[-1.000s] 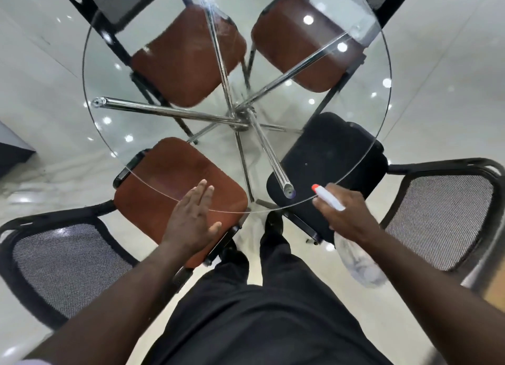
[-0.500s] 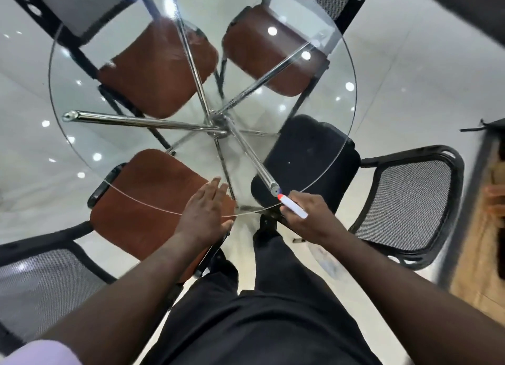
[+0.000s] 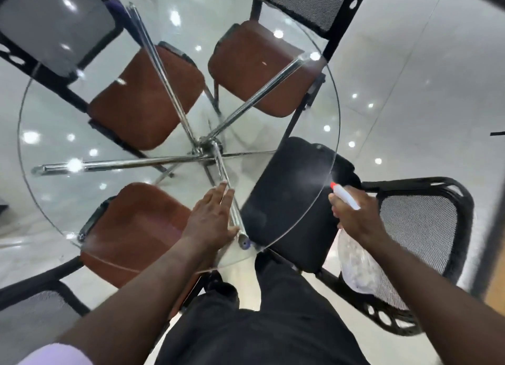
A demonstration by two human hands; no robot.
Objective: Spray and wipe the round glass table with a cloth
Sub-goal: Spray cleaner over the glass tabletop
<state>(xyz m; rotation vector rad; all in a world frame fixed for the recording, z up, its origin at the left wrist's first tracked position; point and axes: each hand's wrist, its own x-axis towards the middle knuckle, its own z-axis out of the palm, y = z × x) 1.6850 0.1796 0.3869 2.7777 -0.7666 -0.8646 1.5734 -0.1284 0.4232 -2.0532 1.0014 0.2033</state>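
Advanced the left hand (image 3: 211,219) over the near rim since the earlier frames and laid it flat on the glass, fingers straight, nothing held, alongside a chrome leg (image 3: 219,163) seen through the pane. Carried the right hand (image 3: 355,217) outward to the near-right rim, fingers curled round the spray bottle (image 3: 345,198), red nozzle aimed inward, clear body hanging below the wrist. Stood close against the round glass table (image 3: 338,124), dark trousers directly beneath its near edge.

Step judged in hand: spraying. Noted a faint haze off the nozzle above the black seat (image 3: 287,189). Saw no cloth anywhere. Next move judged to call for further spray toward the centre and far half, then fetching a cloth, since neither hand carried one.

Edges and room: reached the near arc of the rim easily; found the far arc well apart from both hands, likely requiring a lean or a walk round. Noted chairs tucked in on all sides, leaving narrow gaps for stepping: brown seat (image 3: 131,228) under the near-left glass, mesh back (image 3: 418,228) just beside the right hand, far brown seats (image 3: 147,99) beyond the hub. Open tiled floor (image 3: 410,77) at far right.
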